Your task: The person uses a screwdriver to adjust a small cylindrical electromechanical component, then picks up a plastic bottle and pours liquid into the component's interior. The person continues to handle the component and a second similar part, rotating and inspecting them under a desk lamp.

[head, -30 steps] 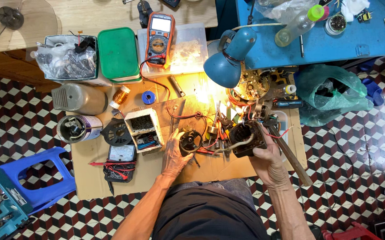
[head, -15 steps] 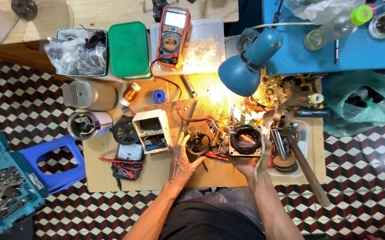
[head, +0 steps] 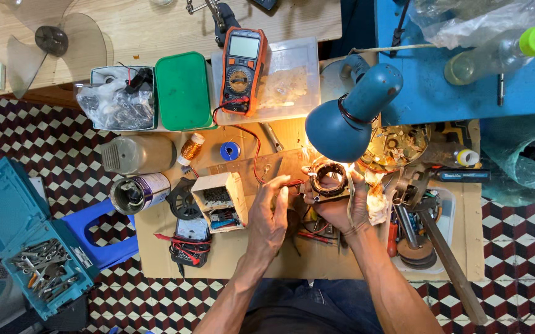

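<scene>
At the far left, a teal toolbox (head: 23,241) is lying open on the checkered floor, with a blue stool (head: 103,238) just beside it. On the cardboard-covered bench, a metal can (head: 139,193) is resting on its side, and a small open box of parts (head: 220,199) is sitting next to it. Above those, a green lidded container (head: 183,91) and an orange multimeter (head: 241,71) are lying side by side.

Your left hand (head: 268,216) is reaching forward from the bottom edge, forearm angled up and to the right, palm down, fingers loosely curled and partly open. Its fingertips are meeting a red wire (head: 289,183) that is running toward the motor stator (head: 329,180); whether they are pinching it, you cannot tell from here.

Your right hand (head: 340,207) is coming up from below, wrist bent, fingers wrapped around the underside of the stator, holding it raised just under the blue desk lamp (head: 349,114). Right of it, a long wooden handle (head: 450,263) is slanting off the bench.
</scene>
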